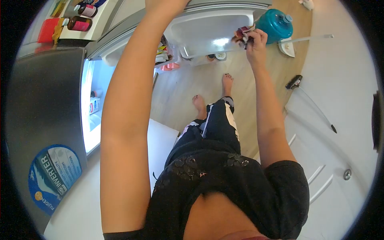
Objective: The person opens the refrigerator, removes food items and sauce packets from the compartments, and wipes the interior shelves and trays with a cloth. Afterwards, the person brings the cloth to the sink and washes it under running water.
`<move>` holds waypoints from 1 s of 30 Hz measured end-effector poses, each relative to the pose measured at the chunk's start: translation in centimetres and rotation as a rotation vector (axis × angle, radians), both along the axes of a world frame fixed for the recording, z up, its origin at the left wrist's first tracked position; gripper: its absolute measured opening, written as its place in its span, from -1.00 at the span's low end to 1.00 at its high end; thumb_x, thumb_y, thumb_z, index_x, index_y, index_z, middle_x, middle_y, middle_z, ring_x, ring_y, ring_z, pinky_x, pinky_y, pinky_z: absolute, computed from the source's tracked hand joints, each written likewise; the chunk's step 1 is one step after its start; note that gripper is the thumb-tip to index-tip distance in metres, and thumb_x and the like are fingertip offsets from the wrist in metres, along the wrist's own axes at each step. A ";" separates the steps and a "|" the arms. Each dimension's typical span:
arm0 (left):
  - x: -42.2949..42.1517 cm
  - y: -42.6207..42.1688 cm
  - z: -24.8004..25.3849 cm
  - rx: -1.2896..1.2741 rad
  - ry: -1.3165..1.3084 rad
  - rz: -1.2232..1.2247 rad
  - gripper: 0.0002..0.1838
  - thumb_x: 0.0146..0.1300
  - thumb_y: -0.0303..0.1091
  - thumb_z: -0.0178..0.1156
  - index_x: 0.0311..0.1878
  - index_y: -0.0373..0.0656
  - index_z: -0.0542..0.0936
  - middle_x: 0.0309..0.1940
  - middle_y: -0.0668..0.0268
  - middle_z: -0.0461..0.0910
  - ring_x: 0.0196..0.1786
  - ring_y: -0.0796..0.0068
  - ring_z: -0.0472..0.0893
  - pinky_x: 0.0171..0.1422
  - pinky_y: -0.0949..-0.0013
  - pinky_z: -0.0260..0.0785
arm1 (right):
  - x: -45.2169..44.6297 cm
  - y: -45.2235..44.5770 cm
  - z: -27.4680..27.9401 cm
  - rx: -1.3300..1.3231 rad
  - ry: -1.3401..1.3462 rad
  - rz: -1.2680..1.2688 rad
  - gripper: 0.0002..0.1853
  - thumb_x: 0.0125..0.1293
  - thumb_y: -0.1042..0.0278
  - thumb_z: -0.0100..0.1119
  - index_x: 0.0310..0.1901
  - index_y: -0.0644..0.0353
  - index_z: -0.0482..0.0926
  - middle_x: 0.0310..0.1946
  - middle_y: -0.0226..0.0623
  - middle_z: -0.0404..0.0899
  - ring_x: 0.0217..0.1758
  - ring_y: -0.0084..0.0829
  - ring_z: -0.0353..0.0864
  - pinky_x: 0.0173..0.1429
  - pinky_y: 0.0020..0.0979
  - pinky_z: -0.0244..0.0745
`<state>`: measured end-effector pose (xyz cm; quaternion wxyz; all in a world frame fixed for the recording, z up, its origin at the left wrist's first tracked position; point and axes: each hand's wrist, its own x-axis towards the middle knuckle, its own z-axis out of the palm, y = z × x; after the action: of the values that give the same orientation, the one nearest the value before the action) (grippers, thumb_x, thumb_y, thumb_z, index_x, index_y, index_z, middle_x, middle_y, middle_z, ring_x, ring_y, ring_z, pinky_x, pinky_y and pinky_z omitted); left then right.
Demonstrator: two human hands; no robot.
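Note:
My right hand [257,42] is closed around a crumpled bundle, dark red, white and brown [243,37], either cloth or wrappers; I cannot tell which. It is held against the right part of the white inner panel [200,34] of the open fridge door. Up at the top edge of the view, the back of my left hand [166,5] is at the door's grey edge, its fingers out of frame. Below the panel, a door shelf holds several packets [162,54] and a white-lidded jar [220,56].
A large teal water jug [274,26] stands beside the door's right end. On the floor are a white dustpan [287,48] and a long-handled brush [295,82]. Brown bottles [80,24] lie on a surface upper left. The lit fridge interior [94,104] opens on the left.

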<state>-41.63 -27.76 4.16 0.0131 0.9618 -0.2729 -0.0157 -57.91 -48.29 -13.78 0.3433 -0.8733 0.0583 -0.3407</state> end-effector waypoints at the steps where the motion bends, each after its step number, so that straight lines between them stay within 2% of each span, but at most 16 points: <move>1: 0.0 0.0 0.1 -0.007 0.001 -0.006 -0.60 0.30 0.01 -0.08 -0.23 -0.04 0.65 -0.25 0.17 0.64 -0.09 0.21 0.60 0.34 -0.32 -0.28 | 0.0 -0.8 -0.9 0.111 -0.033 -0.017 -0.65 -0.06 0.72 0.03 -0.22 0.11 0.53 -0.18 -0.17 0.38 -0.04 -0.15 0.38 0.08 -0.28 0.34; 4: -0.3 -0.1 0.5 -0.049 -0.037 -0.052 -0.62 0.31 -0.01 -0.10 -0.24 0.01 0.66 -0.25 0.19 0.64 -0.08 0.22 0.60 0.34 -0.32 -0.26 | -1.7 -3.9 -2.4 0.097 0.125 -0.074 -0.68 -0.04 0.72 -0.04 -0.23 0.17 0.51 -0.18 -0.16 0.41 -0.02 -0.15 0.38 0.13 -0.26 0.29; 6: -0.2 -0.1 0.8 -0.012 0.003 -0.031 -0.62 0.32 -0.02 -0.11 -0.23 0.04 0.66 -0.25 0.22 0.64 -0.08 0.22 0.60 0.34 -0.33 -0.27 | -0.8 -4.1 0.5 0.056 0.028 -0.163 -0.70 -0.01 0.67 -0.02 -0.21 0.18 0.51 -0.18 -0.16 0.44 -0.02 -0.17 0.38 0.14 -0.26 0.27; 8: -0.1 -0.4 0.8 0.029 0.024 -0.011 -0.63 0.32 -0.02 -0.11 -0.22 0.04 0.66 -0.24 0.23 0.64 -0.08 0.21 0.60 0.34 -0.33 -0.27 | 1.2 -3.1 5.7 0.063 -0.220 -0.213 -0.72 0.01 0.63 0.02 -0.18 0.20 0.50 -0.18 -0.16 0.45 -0.04 -0.20 0.39 0.12 -0.29 0.28; 11: -0.3 -0.5 0.7 0.026 -0.002 -0.021 -0.63 0.32 -0.03 -0.11 -0.21 0.05 0.66 -0.23 0.24 0.64 -0.07 0.20 0.59 0.33 -0.35 -0.27 | 4.9 -2.8 6.5 0.035 -0.316 -0.179 -0.79 0.11 0.60 0.10 -0.17 0.24 0.46 -0.24 -0.27 0.41 -0.10 -0.32 0.39 0.06 -0.39 0.29; 12: -0.4 -0.2 0.5 -0.013 -0.030 -0.043 -0.63 0.32 -0.03 -0.11 -0.20 0.05 0.66 -0.23 0.25 0.64 -0.07 0.20 0.59 0.32 -0.36 -0.26 | 5.7 -2.7 5.1 0.038 -0.320 -0.176 -0.79 0.11 0.60 0.10 -0.17 0.24 0.46 -0.24 -0.27 0.41 -0.10 -0.32 0.39 0.06 -0.39 0.29; 14: 0.2 -0.3 0.3 0.020 0.000 -0.028 -0.62 0.32 -0.02 -0.13 -0.19 0.05 0.65 -0.20 0.25 0.63 -0.04 0.21 0.58 0.32 -0.38 -0.27 | 6.1 -1.8 2.0 0.358 -0.302 -0.299 -0.79 0.03 0.51 0.12 -0.23 0.25 0.46 -0.22 -0.14 0.45 -0.11 -0.19 0.42 0.02 -0.30 0.30; 16: 1.2 -0.2 -0.8 0.055 0.034 -0.028 -0.61 0.33 -0.02 -0.14 -0.17 0.05 0.65 -0.18 0.25 0.62 -0.02 0.22 0.57 0.31 -0.39 -0.27 | 5.2 -0.9 -0.4 0.290 -0.250 -0.395 -0.81 0.03 0.47 0.17 -0.29 0.26 0.45 -0.29 -0.12 0.45 -0.17 -0.17 0.44 -0.06 -0.28 0.33; 18: 2.6 0.6 -2.1 0.115 -0.105 -0.125 -0.50 0.35 0.15 -0.26 0.08 0.15 0.53 0.02 0.32 0.56 0.06 0.27 0.54 0.34 -0.36 -0.34 | 5.3 -0.9 -3.0 0.410 -0.053 -0.372 -0.84 0.05 0.46 0.19 -0.32 0.24 0.46 -0.36 -0.13 0.45 -0.23 -0.18 0.46 -0.12 -0.28 0.35; 19: 3.0 0.6 -2.3 0.122 -0.112 -0.125 -0.50 0.35 0.15 -0.26 0.08 0.15 0.53 0.02 0.32 0.56 0.06 0.27 0.54 0.34 -0.36 -0.34 | 5.2 -1.1 -3.1 0.394 -0.015 -0.400 -0.85 0.06 0.43 0.21 -0.34 0.23 0.48 -0.38 -0.14 0.48 -0.27 -0.19 0.48 -0.14 -0.30 0.38; 20: 3.0 0.4 -2.1 0.149 -0.109 -0.115 -0.54 0.35 0.11 -0.21 0.10 0.13 0.52 0.01 0.31 0.56 0.06 0.27 0.54 0.33 -0.36 -0.31 | 5.6 -1.3 -1.7 0.401 -0.022 -0.398 -0.85 0.06 0.43 0.21 -0.34 0.23 0.48 -0.38 -0.14 0.48 -0.27 -0.19 0.48 -0.14 -0.30 0.38; 22: 1.7 0.1 -1.7 0.182 -0.084 -0.107 -0.57 0.35 0.07 -0.17 0.11 0.12 0.50 0.00 0.29 0.56 0.05 0.26 0.53 0.32 -0.35 -0.27 | 5.5 -2.2 1.2 0.446 -0.047 -0.307 -0.78 0.06 0.52 0.22 -0.26 0.25 0.42 -0.33 -0.27 0.48 -0.22 -0.43 0.45 -0.06 -0.42 0.37; 23: 0.7 -0.3 -0.1 0.109 -0.038 -0.080 -0.60 0.34 0.02 -0.17 -0.02 0.08 0.57 -0.06 0.27 0.58 0.04 0.25 0.54 0.32 -0.37 -0.27 | 5.5 -2.3 3.2 0.449 -0.036 -0.311 -0.78 0.06 0.52 0.22 -0.26 0.25 0.42 -0.33 -0.27 0.48 -0.22 -0.43 0.45 -0.06 -0.42 0.37; 24: 0.1 -0.5 0.7 0.036 0.006 -0.049 -0.60 0.34 -0.03 -0.18 -0.14 0.04 0.63 -0.12 0.25 0.60 0.02 0.24 0.54 0.31 -0.39 -0.28 | 5.9 -2.0 5.3 0.554 -0.159 -0.216 -0.78 0.07 0.52 0.21 -0.25 0.26 0.41 -0.33 -0.26 0.48 -0.22 -0.44 0.45 -0.07 -0.42 0.37; 25: 0.2 -0.5 0.4 0.040 0.010 -0.046 -0.60 0.34 -0.03 -0.18 -0.14 0.04 0.63 -0.12 0.25 0.60 0.02 0.24 0.54 0.31 -0.39 -0.28 | 6.3 -1.8 6.4 0.659 -0.287 -0.116 -0.77 0.08 0.52 0.20 -0.23 0.27 0.40 -0.32 -0.25 0.48 -0.22 -0.45 0.44 -0.07 -0.42 0.37; 30: 0.7 -0.1 0.5 0.020 0.032 -0.073 -0.61 0.33 -0.06 -0.17 -0.15 -0.03 0.62 -0.12 0.21 0.59 0.02 0.18 0.53 0.32 -0.37 -0.28 | 7.0 -1.8 -2.5 0.390 -0.139 -0.339 -0.74 0.08 0.52 0.20 -0.21 0.28 0.38 -0.29 -0.19 0.47 -0.22 -0.39 0.45 -0.10 -0.40 0.38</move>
<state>-40.92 -27.89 4.71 0.0075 0.9509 -0.3074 -0.0343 -50.87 -50.09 -16.27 0.4462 -0.7431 0.2446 -0.4346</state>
